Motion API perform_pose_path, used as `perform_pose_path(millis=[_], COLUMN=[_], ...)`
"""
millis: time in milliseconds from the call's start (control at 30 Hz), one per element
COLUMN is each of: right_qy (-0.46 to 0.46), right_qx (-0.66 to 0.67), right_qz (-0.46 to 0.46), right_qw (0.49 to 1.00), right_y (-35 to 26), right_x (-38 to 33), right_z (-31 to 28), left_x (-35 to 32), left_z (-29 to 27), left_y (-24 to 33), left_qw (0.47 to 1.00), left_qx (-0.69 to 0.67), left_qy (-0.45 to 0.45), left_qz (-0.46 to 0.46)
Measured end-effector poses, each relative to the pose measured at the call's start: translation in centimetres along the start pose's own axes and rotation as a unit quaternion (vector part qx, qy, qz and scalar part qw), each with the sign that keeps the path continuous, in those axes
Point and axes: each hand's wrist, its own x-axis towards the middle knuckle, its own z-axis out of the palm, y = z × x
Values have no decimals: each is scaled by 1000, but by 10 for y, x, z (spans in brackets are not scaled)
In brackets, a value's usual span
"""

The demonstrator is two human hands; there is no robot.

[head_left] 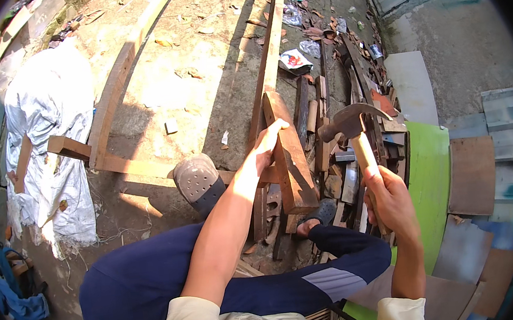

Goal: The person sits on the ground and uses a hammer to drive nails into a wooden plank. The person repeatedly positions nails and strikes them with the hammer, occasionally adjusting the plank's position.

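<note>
In my right hand point(391, 201) I grip a claw hammer point(363, 149) by its pale wooden handle, its dark metal head raised to the right of a thick brown wooden block point(294, 162). My left hand point(265, 145) is closed on the left edge of that block, which lies against a long beam of a wooden frame point(110, 106). The underside of the left hand's grip is hidden. A grey clog point(198, 181) on one foot is at the frame's near crosspiece.
Wood offcuts point(350, 185) and litter lie piled on the right, beside a green panel point(427, 187). A white cloth point(47, 106) covers something on the left. A small white cube point(170, 126) sits on the concrete ground point(184, 86). A blue strap-like bundle point(13, 294) lies lower left.
</note>
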Motion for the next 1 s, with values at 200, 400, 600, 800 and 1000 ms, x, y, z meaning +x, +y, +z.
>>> perform_pose_path(millis=[200,400,600,800,1000], right_qy=[120,-11,157,-71,-8], right_qx=[130,-18,187,-80,136], right_qz=[-163,2,-193,-8,-6], right_qw=[971,1000,950,994,991], right_y=[20,19,37,47,113], right_x=[3,8,6,8,24], right_z=[28,-8,24,7,35], left_x=[2,26,12,14,-20], left_z=[4,-10,-1,-14,2], left_y=[1,-8,1,8,11], left_qw=[1000,998,999,997,997], left_qx=[-1,39,18,19,77], left_qy=[-27,-6,-47,-69,5], left_qz=[2,49,-10,11,6])
